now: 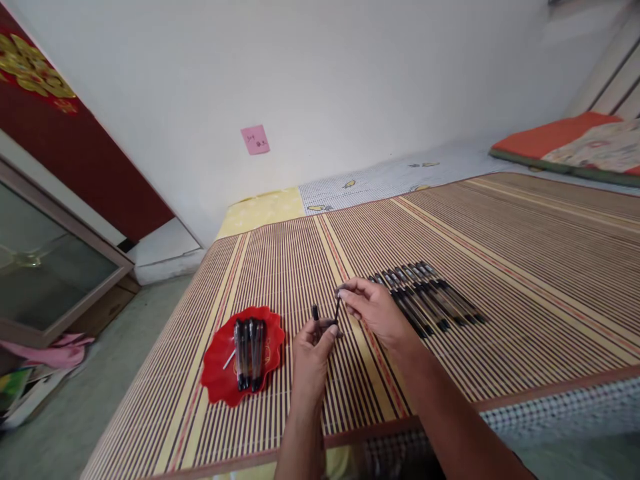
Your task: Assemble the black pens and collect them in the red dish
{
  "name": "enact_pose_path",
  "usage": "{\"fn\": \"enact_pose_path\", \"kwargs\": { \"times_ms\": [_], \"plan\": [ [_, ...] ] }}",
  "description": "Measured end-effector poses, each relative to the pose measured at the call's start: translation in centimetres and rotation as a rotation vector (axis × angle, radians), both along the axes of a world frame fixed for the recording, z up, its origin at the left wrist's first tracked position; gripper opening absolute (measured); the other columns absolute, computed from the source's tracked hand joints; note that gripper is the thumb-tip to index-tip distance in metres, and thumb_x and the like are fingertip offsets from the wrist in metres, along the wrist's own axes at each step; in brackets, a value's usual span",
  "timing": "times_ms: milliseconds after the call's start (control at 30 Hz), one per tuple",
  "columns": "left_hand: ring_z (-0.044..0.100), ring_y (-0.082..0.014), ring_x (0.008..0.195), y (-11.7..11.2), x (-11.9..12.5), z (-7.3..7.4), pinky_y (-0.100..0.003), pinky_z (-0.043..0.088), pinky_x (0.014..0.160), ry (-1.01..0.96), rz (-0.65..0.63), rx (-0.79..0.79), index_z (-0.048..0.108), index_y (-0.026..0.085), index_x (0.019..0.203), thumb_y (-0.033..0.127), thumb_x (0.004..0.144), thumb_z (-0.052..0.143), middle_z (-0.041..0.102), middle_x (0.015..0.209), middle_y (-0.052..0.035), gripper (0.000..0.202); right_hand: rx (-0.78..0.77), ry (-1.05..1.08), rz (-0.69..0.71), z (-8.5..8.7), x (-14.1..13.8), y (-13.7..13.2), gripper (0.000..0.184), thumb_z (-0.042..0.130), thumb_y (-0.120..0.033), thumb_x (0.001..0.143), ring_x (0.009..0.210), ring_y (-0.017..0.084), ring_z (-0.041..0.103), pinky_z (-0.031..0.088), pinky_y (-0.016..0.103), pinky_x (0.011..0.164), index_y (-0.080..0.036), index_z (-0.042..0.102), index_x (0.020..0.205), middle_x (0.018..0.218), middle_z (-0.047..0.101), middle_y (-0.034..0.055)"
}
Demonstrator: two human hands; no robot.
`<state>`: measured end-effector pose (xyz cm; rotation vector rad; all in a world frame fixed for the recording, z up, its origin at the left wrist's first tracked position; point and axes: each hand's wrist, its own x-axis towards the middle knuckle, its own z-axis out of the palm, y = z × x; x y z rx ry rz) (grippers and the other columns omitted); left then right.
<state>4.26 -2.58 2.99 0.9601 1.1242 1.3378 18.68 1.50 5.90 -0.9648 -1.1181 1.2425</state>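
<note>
My left hand (313, 343) is closed around the lower part of a slim dark pen piece (337, 311). A black pen cap (315, 312) also sticks up from its fingers. At the upper end of the slim piece, my right hand (373, 307) pinches with thumb and forefinger. Both hands are above the striped mat (360, 387). To the right, partly behind my right hand, several black-capped pens (430, 297) lie side by side in a slanted row. A red scalloped plate (215, 373) on the left holds several pens (250, 353) and a thin white stick (229, 360).
The mat covers a bed against a white wall (325, 80) bearing a pink note (255, 139). A folded orange quilt (555, 137) lies at the far right. On the left stand a glass-paned frame (45, 260) and pink cloth (65, 350) on the floor.
</note>
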Motion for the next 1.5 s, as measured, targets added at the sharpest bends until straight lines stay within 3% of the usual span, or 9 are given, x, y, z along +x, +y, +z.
{"fn": "enact_pose_path", "kwargs": {
  "times_ms": [233,433,700,833,933,1033,1267,1500],
  "plan": [
    [0.05,-0.0075,0.053,-0.5,-0.1,0.7,-0.019,0.035,0.051,-0.062,-0.096,-0.059,0.07,0.013,0.085,0.034,0.066,0.086,0.069,0.067,-0.002,0.032,-0.052,0.06,0.095,0.5,0.8,-0.3,0.026,0.073,-0.042,0.076,0.047,0.007,0.043,0.03,0.021,0.046,-0.017,0.065,0.079,0.053,0.053,-0.0061],
    [0.035,-0.0033,0.046,-0.5,-0.2,1.3,-0.017,0.023,0.045,-0.197,-0.215,-0.08,0.068,0.012,0.084,0.036,0.068,0.086,0.064,0.064,-0.0002,0.034,-0.048,0.143,0.227,0.5,1.6,-0.3,0.026,0.073,-0.042,0.08,0.048,0.006,0.045,0.031,0.02,0.045,-0.016,0.07,0.082,0.055,0.057,-0.0037],
    [0.041,-0.0052,0.051,-0.5,-0.1,1.0,-0.018,0.028,0.049,-0.151,-0.173,-0.06,0.069,0.013,0.084,0.034,0.067,0.088,0.067,0.069,-0.0015,0.033,-0.056,0.132,0.244,0.7,1.5,-0.5,0.025,0.077,-0.039,0.078,0.058,0.009,0.058,0.043,0.021,0.051,-0.018,0.068,0.086,0.069,0.067,-0.0002],
    [0.04,-0.0061,0.052,-0.5,0.0,0.8,-0.02,0.03,0.049,-0.115,-0.169,-0.043,0.071,0.013,0.095,0.044,0.074,0.082,0.067,0.072,-0.0026,0.039,-0.033,0.169,0.162,0.7,1.7,-0.4,0.025,0.079,-0.039,0.076,0.059,0.009,0.061,0.049,0.023,0.058,-0.017,0.069,0.083,0.068,0.068,-0.0002],
    [0.045,-0.0088,0.057,-0.5,-0.1,0.8,-0.021,0.034,0.052,-0.103,-0.146,-0.003,0.069,0.013,0.113,0.056,0.089,0.063,0.069,0.081,-0.0069,0.05,-0.025,0.276,0.068,1.0,2.3,-0.4,0.025,0.082,-0.037,0.073,0.062,0.009,0.062,0.052,0.023,0.06,-0.018,0.069,0.082,0.075,0.07,0.0005],
    [0.049,-0.0102,0.06,-0.6,-0.2,0.7,-0.022,0.037,0.055,-0.077,-0.136,0.016,0.063,0.015,0.127,0.055,0.094,0.056,0.072,0.09,-0.0087,0.052,0.012,0.395,-0.047,1.4,3.1,-0.4,0.024,0.084,-0.033,0.071,0.065,0.01,0.063,0.055,0.024,0.064,-0.019,0.069,0.083,0.078,0.07,-0.0001],
    [0.045,-0.0089,0.057,-0.5,-0.3,0.7,-0.02,0.036,0.056,-0.021,-0.164,0.031,0.07,0.015,0.116,0.044,0.09,0.066,0.071,0.079,-0.0054,0.039,0.113,0.497,-0.299,2.4,3.9,-0.6,0.016,0.078,-0.029,0.077,0.071,0.011,0.063,0.058,0.028,0.073,-0.021,0.065,0.084,0.084,0.068,0.0],
    [0.047,-0.0106,0.062,-0.7,-0.4,0.6,-0.021,0.038,0.06,0.053,-0.205,0.05,0.073,0.017,0.113,0.043,0.09,0.066,0.068,0.076,-0.0035,0.035,0.129,0.454,-0.316,2.9,3.7,-1.0,0.018,0.078,-0.031,0.078,0.071,0.011,0.063,0.058,0.029,0.074,-0.021,0.064,0.085,0.084,0.068,-0.0001]
  ]
}}
